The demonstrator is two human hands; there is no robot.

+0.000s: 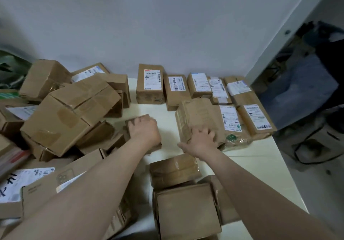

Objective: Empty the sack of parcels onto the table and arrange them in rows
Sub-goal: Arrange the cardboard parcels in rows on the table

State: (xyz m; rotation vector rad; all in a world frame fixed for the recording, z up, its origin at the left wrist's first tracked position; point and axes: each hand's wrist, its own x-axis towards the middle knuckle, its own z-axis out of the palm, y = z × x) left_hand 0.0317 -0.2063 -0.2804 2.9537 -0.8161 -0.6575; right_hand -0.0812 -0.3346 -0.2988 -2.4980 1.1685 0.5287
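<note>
Head view: five labelled parcels [149,84] are counted in a row along the wall, and two more labelled boxes [255,120] are set in front of them at the right of the tabletop [167,118]. The heap [70,113] at left cannot be counted (its boxes overlap and are cut off by the frame). The left grip [145,129] is curled over a small box [136,119]. The right grip [201,140] is laid on a crumpled paper parcel [197,116]; whether it is clasped cannot be told through the blur.
</note>
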